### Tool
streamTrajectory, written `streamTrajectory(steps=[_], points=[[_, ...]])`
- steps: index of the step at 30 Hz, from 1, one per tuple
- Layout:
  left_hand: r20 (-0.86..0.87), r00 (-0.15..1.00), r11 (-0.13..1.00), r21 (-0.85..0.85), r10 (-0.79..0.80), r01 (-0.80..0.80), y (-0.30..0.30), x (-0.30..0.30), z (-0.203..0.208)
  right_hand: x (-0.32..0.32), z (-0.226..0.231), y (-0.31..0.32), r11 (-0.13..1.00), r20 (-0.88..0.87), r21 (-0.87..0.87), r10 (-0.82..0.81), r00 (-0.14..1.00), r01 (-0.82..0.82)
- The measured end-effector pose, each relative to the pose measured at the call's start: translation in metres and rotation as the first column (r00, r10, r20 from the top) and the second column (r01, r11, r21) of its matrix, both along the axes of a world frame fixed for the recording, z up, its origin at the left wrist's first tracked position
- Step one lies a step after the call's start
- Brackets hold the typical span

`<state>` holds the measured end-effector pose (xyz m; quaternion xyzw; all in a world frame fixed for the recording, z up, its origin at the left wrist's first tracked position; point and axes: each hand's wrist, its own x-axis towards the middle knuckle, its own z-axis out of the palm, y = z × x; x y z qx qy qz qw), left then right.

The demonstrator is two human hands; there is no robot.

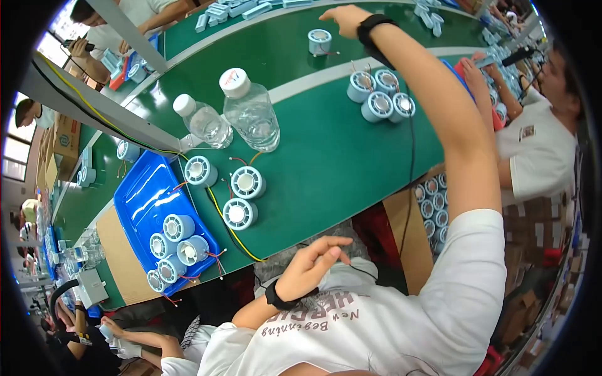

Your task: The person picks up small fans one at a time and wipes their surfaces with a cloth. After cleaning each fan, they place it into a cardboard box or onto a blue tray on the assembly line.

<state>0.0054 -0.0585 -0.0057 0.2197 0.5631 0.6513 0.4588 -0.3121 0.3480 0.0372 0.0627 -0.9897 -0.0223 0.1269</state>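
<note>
My right hand point(345, 22) is stretched far across the green surface, fingers extended and loosely bent, with nothing visible in it. Just left of and below it stands a light-blue cylindrical unit point(319, 43) with thin wires, apart from the fingers. Close to my body, my left hand point(311, 268) hovers off the table's front edge, its index finger and thumb extended and nothing seen in its grip. Below my right forearm, a cluster of similar units point(378, 106) is grouped on the table. More round units point(248, 182) with pale centres and wires sit left of the middle.
A blue tray point(141, 194) at left holds several units. Two clear bottles point(252, 119) with white caps stand beside a metal post point(113, 94). A yellow-green cable point(227, 229) and a dark cable point(411, 169) cross the table. A co-worker point(533, 138) sits at right.
</note>
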Motion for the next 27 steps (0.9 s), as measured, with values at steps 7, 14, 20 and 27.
streamTrajectory(steps=[7,14,20,27], points=[[0.088,0.996,1.000,0.023,0.013,-0.015,0.000,-0.010,-0.008,-0.048,-0.038,-0.029,0.965,0.366,0.189,-0.243,0.899,0.184],[0.094,0.995,0.999,0.040,0.031,-0.035,0.004,-0.018,-0.006,-0.007,-0.003,-0.023,0.958,0.435,-0.178,-0.131,0.891,0.227],[0.142,0.981,0.981,0.127,0.130,-0.148,0.014,-0.031,0.011,0.156,0.083,-0.082,0.696,0.377,-0.717,0.422,0.825,-0.028],[0.332,0.940,0.970,0.244,-0.077,-0.007,0.037,-0.027,0.020,0.314,0.081,-0.128,0.649,0.254,-0.700,0.614,0.747,-0.296]])
